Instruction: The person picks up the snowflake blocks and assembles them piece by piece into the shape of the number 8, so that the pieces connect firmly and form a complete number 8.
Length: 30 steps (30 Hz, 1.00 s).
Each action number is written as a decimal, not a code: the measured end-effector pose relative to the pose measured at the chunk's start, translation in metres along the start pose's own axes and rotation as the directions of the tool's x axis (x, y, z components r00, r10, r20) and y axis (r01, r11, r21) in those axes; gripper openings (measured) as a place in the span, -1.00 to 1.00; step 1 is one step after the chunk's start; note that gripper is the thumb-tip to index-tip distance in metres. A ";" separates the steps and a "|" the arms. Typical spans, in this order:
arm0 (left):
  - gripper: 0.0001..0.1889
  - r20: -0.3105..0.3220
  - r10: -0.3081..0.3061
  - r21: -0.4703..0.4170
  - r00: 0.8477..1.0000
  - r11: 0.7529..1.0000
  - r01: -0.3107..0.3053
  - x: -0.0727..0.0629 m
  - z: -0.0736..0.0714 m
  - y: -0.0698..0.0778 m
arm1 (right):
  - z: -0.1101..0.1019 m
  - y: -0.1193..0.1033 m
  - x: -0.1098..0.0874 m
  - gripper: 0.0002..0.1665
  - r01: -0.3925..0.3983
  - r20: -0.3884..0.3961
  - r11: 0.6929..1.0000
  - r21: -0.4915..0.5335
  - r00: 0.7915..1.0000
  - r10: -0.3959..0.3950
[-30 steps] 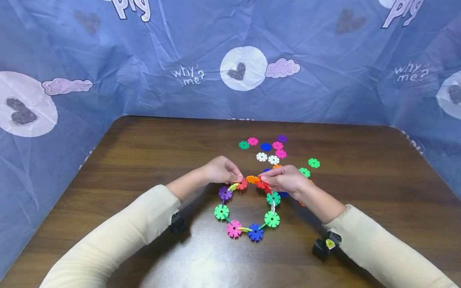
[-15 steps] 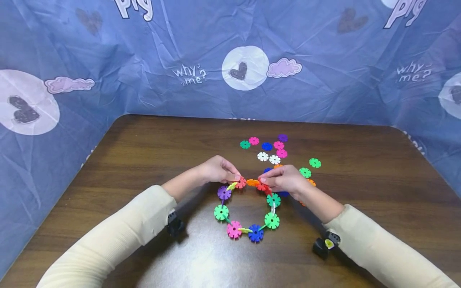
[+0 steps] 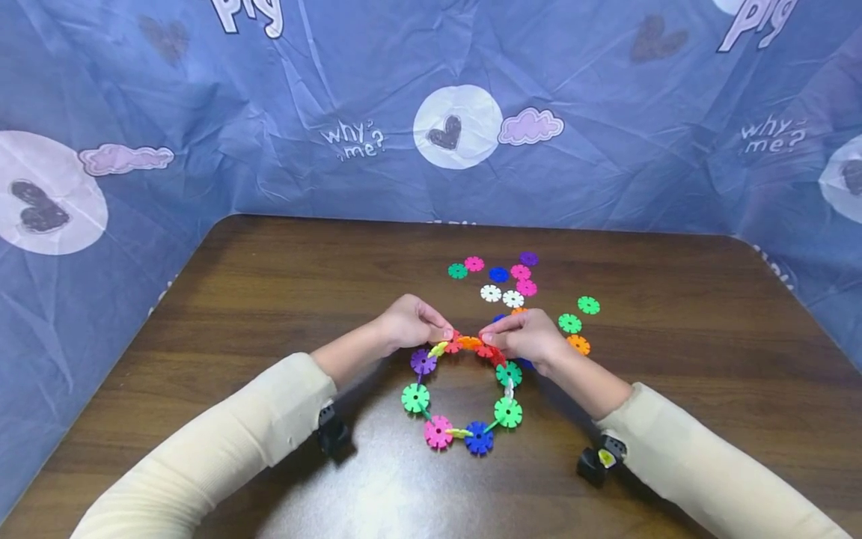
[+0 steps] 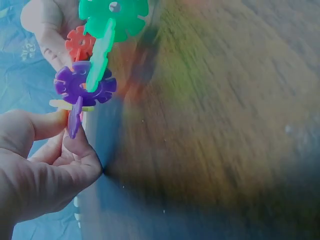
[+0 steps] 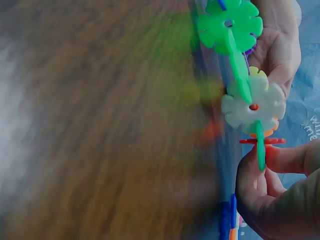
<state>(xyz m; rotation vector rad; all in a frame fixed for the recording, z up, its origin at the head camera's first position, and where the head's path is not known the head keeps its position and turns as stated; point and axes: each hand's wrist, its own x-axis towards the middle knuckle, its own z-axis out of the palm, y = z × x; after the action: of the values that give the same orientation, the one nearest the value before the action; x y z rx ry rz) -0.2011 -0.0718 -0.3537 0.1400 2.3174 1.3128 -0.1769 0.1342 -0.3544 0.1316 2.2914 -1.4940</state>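
1. Red, orange, yellow, purple, green, pink, blue and white notched discs are slotted together as a ring (image 3: pixel 508 412) at the worktop (image 3: pixel 303 284); I cannot tell whether its near side touches the surface.
2. Left hand (image 3: pixel 412 323): thumb and fingers drawn together, pinching a red disc (image 3: pixel 454 343) at the ring's far left.
3. Right hand (image 3: pixel 532 337): thumb and fingers likewise drawn together, pinching another red piece (image 3: pixel 484 350) at the ring's far right.
4. Between these two, on the ring's far side, lies an orange disc (image 3: pixel 468 343).
5. Nearest the person, the ring carries a pink disc (image 3: pixel 438 432) and a blue disc (image 3: pixel 479 438).
6. Beyond the ring lie loose white discs (image 3: pixel 490 293).
7. Right of the ring, past the right hand, lie loose green discs (image 3: pixel 569 323) and a loose orange piece (image 3: pixel 578 345).
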 end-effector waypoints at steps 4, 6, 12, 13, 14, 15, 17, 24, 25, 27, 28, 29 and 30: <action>-0.81 0.002 -0.007 0.000 1.000 1.000 0.007 0.000 -0.001 0.000 | 0.000 0.000 0.001 -0.67 0.001 -0.010 1.000 0.028 1.000 -0.001; -0.81 0.031 -0.003 -0.001 1.000 1.000 0.003 0.000 -0.003 -0.001 | 0.000 -0.001 0.001 -0.65 -0.005 -0.001 0.999 0.046 1.000 0.005; -0.74 0.195 -0.011 -0.070 0.981 0.997 0.025 0.001 -0.011 -0.001 | -0.005 -0.002 0.001 -0.59 -0.001 0.056 0.998 0.066 0.998 -0.003; -0.73 0.221 -0.015 -0.087 0.975 0.996 0.035 0.000 -0.011 -0.001 | -0.006 -0.003 0.001 -0.59 -0.002 0.067 0.998 0.067 0.998 -0.003; -0.72 0.244 -0.020 -0.108 0.970 0.993 0.047 0.000 -0.012 -0.001 | -0.007 -0.003 0.001 -0.58 -0.004 0.077 0.997 0.073 0.997 -0.002; -0.71 0.261 -0.021 -0.131 0.965 0.990 0.057 0.000 -0.012 -0.001 | -0.007 -0.003 0.001 -0.58 -0.007 0.086 0.997 0.078 0.996 0.000; -0.68 0.290 -0.022 -0.175 0.957 0.982 0.076 0.000 -0.013 -0.002 | -0.009 -0.004 0.000 -0.57 -0.014 0.107 0.997 0.079 0.994 0.006; -0.67 0.327 -0.018 -0.211 0.945 0.973 0.091 0.000 -0.016 -0.006 | -0.013 -0.004 -0.001 -0.56 -0.035 0.173 0.994 0.104 0.985 0.016; -0.67 0.328 -0.016 -0.207 0.945 0.974 0.088 0.000 -0.017 -0.005 | -0.014 -0.004 -0.001 -0.56 -0.036 0.185 0.994 0.107 0.983 0.016; -0.67 0.327 -0.016 -0.199 0.945 0.976 0.085 -0.001 -0.018 -0.005 | -0.015 -0.004 -0.002 -0.56 -0.040 0.212 0.994 0.105 0.977 0.017; -0.67 0.327 -0.013 -0.195 0.945 0.977 0.081 -0.002 -0.018 -0.005 | -0.015 -0.004 -0.002 -0.56 -0.042 0.228 0.994 0.106 0.973 0.016; -0.67 0.329 -0.012 -0.195 0.944 0.977 0.081 -0.003 -0.019 -0.004 | -0.015 -0.004 -0.003 -0.55 -0.044 0.244 0.993 0.108 0.970 0.017; -0.67 0.332 -0.012 -0.197 0.943 0.977 0.081 -0.003 -0.019 -0.004 | -0.016 -0.004 -0.003 -0.55 -0.047 0.260 0.993 0.108 0.966 0.017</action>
<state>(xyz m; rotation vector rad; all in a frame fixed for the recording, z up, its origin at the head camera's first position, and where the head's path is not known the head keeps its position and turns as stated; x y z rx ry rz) -0.2067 -0.0901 -0.3474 0.2168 1.8825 1.3813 -0.1794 0.1469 -0.3442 0.0043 1.9913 -1.5273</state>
